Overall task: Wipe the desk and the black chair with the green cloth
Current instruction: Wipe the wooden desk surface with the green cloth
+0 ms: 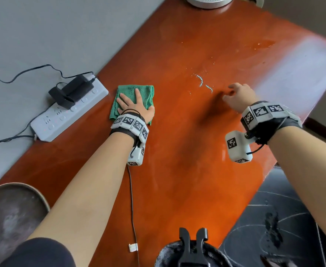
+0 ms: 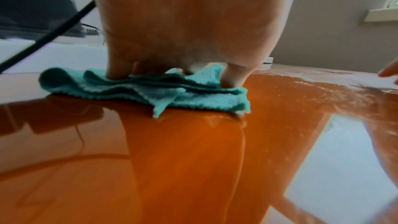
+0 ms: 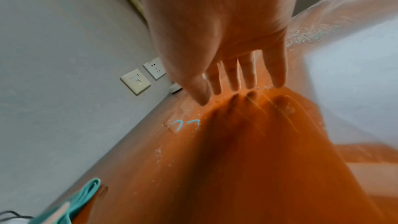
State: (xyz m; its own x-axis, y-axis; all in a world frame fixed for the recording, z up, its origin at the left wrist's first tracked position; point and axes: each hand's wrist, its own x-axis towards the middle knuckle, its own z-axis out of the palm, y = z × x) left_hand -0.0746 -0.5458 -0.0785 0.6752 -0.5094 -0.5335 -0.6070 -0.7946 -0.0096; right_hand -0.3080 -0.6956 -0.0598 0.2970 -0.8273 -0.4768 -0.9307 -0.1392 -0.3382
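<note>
Cloth point(image 1: 133, 101): folded, flat on the desk point(image 1: 187, 160) at its left edge, just beside the power strip point(image 1: 69, 112).
Left hand point(image 1: 134, 105): I have it spread, palm pressing the cloth down.
Right hand point(image 1: 239, 97): loose, holding nothing, fingers hanging just over the desk.
Crumbs point(image 1: 202, 83): between my hands, right of the cloth and slightly farther away; I judge the left hand should sweep rightward.
Chair point(image 1: 285, 218): lower right, untouched.
</note>
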